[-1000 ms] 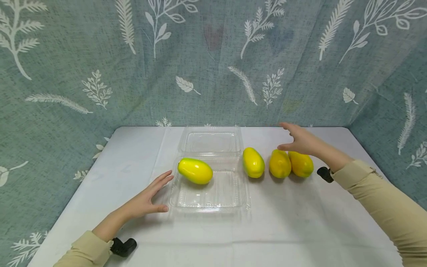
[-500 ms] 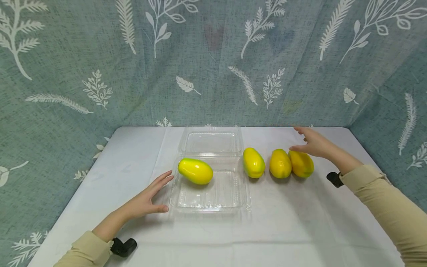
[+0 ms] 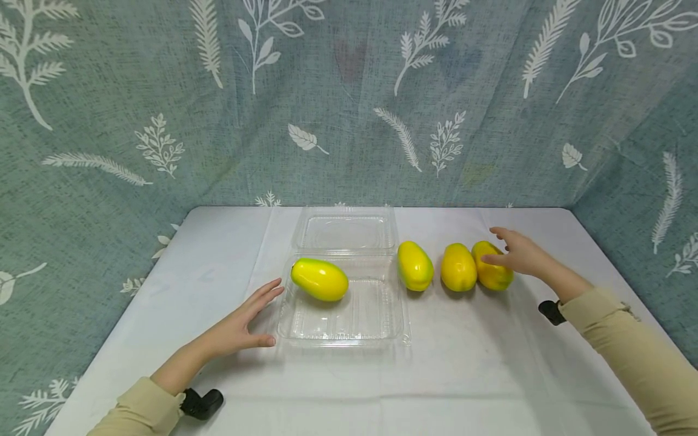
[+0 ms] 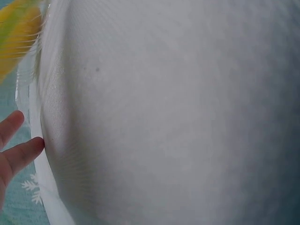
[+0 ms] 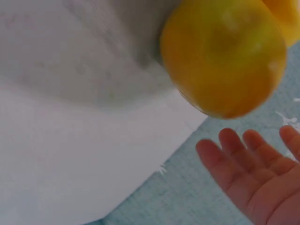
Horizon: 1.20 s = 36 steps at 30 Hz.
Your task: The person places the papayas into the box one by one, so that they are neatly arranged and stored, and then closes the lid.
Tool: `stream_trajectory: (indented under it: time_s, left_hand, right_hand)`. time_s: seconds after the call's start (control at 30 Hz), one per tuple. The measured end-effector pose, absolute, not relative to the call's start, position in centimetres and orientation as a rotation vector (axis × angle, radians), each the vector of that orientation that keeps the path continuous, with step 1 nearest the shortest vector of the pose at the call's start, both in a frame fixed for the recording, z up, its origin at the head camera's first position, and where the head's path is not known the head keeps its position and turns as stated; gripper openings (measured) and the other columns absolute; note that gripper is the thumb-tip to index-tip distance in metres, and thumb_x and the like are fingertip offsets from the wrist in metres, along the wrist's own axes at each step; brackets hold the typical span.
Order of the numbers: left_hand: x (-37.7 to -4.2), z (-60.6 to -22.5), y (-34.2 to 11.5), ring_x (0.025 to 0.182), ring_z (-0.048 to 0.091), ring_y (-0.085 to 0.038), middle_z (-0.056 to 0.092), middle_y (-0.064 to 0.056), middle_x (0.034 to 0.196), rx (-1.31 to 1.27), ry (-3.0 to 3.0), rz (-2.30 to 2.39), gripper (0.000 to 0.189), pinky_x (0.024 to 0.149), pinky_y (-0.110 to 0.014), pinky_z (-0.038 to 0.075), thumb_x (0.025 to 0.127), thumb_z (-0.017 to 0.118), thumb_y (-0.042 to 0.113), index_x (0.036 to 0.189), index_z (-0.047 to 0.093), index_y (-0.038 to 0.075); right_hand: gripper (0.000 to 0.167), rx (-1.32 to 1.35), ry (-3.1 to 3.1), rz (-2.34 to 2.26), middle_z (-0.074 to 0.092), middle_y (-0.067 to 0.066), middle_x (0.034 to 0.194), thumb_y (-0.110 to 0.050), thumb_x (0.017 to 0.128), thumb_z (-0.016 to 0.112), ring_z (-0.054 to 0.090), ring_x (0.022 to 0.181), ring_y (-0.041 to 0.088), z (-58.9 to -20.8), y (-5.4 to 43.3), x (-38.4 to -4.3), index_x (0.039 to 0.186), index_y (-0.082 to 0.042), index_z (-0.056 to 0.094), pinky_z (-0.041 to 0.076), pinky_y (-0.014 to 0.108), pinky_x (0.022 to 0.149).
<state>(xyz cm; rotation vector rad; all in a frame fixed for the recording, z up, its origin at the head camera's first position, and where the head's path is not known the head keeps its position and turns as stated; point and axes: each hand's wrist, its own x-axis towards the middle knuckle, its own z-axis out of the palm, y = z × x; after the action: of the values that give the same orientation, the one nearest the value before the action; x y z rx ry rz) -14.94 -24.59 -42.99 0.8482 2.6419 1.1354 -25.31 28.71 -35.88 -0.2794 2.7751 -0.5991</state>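
Observation:
My right hand (image 3: 518,252) is at the rightmost yellow fruit (image 3: 494,275), oblong and papaya-like, with thumb and fingers spread. The thumb overlaps this fruit in the head view; in the right wrist view the fingers (image 5: 253,159) are apart from a yellow fruit (image 5: 225,56). My left hand (image 3: 234,330) is held beside the left edge of a clear plastic clamshell box (image 3: 376,309), fingers spread and holding nothing. One yellow-green fruit (image 3: 319,280) lies in the box's base, at its left. In the left wrist view, two fingers (image 4: 26,152) show near the box.
Right of the box lie a yellow-green fruit (image 3: 415,266) and another yellow fruit (image 3: 458,267), the latter close beside the rightmost one. The box's lid (image 3: 345,232) lies folded back behind its base. A white cloth (image 3: 452,369) covers the table; a patterned green curtain (image 3: 349,139) hangs behind.
My right hand has moved right from above the middle fruit, then down to the rightmost one. The left hand, the box and the fruits have stayed in place.

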Motion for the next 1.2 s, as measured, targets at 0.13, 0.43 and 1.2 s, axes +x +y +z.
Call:
stream_trajectory:
  time_s: [0.13,0.43,1.2]
  left_hand:
    - [-14.9,-43.0,-24.6,0.138,0.014,-0.024,0.012,-0.007,0.153,0.85,2.644,1.132,0.087,0.097,-0.067,0.024,0.073,0.075,0.02,0.144,0.026,0.008]
    - [-15.0,-43.0,-24.8,0.137,0.015,-0.031,0.011,-0.009,0.153,0.863,2.658,1.108,0.087,0.096,-0.068,0.025,0.073,0.075,0.019,0.144,0.025,0.007]
    - [-15.1,-43.1,-24.7,0.136,0.016,-0.038,0.012,-0.008,0.153,0.844,2.64,1.129,0.087,0.097,-0.068,0.024,0.073,0.075,0.02,0.144,0.026,0.008]
  right_hand:
    - [0.082,-0.243,2.78,-0.61,0.029,0.041,0.132,-0.04,0.086,0.059,0.037,0.114,0.053,-36.6,28.9,-25.0,0.137,0.013,0.021,0.037,0.061,0.091]
    - [0.083,-0.189,2.768,-0.664,0.028,0.041,0.133,-0.041,0.087,0.058,0.033,0.117,0.053,-37.8,29.3,-24.4,0.137,0.014,0.021,0.034,0.062,0.094]
    - [0.092,-0.023,2.54,-0.961,0.015,0.041,0.137,-0.045,0.086,0.058,0.037,0.116,0.047,-38.5,30.6,-22.8,0.143,0.004,0.005,0.046,0.048,0.088]
